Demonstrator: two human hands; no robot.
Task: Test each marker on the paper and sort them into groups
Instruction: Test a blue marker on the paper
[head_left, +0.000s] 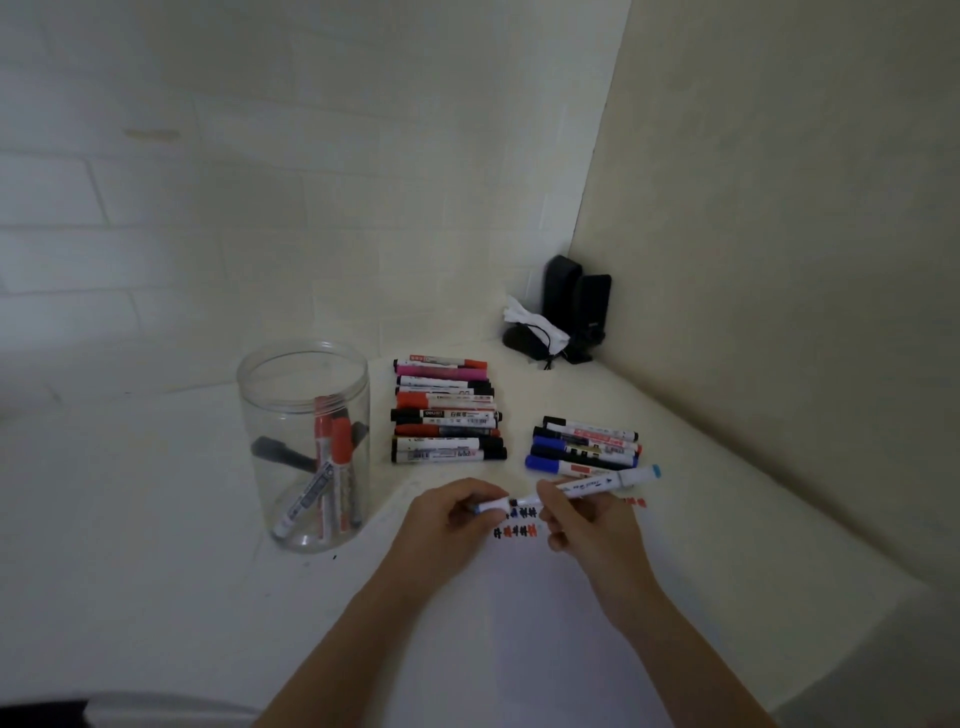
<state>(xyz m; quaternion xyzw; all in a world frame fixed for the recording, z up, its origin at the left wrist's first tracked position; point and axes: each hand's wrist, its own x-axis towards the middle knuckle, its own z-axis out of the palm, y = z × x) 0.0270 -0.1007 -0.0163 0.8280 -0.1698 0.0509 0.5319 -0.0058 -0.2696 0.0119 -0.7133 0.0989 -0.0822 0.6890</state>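
Observation:
My right hand (582, 525) grips a white marker (608, 483) with a light blue end, held level above the paper (545, 613). My left hand (452, 519) pinches its white cap (491, 505), just off the dark tip. Red, black and blue test marks (519, 530) sit on the paper under my hands. A long group of markers (447, 415) lies beyond my left hand. A smaller group with blue and black caps (582, 447) lies beyond my right hand. A clear jar (306, 441) at the left holds several more markers.
The white table ends in a corner where two walls meet. A black device with a white tissue (561, 317) stands in that corner. The table's right edge (831, 535) runs diagonally down towards me.

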